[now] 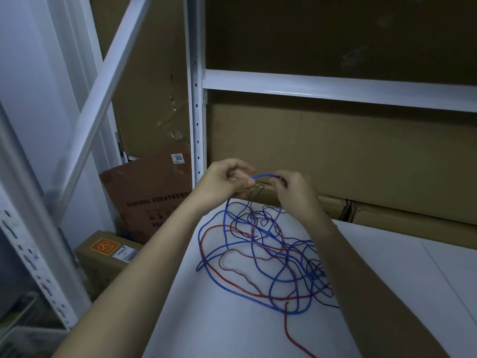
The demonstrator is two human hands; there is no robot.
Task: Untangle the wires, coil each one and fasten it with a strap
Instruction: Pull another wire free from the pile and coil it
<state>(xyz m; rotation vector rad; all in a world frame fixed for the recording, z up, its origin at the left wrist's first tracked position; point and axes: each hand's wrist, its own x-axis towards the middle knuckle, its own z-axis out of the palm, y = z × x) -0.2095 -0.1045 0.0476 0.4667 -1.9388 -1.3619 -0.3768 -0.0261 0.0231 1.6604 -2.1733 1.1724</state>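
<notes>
where the white tabletop (374,293) meets the cardboard boxes (335,151), one tangle: blue wire (263,175), red wire (289,329), pinkish wire (233,270) and thin dark wire (258,189), exact count unclear. left hand (223,180) and right hand (293,188) each pinch the blue wire's raised span, fingers curled, above the tangle.

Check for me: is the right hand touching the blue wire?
Touching. The head view shows the right hand pinching one end of a short raised arc of the blue wire, while the left hand holds the other end.
</notes>
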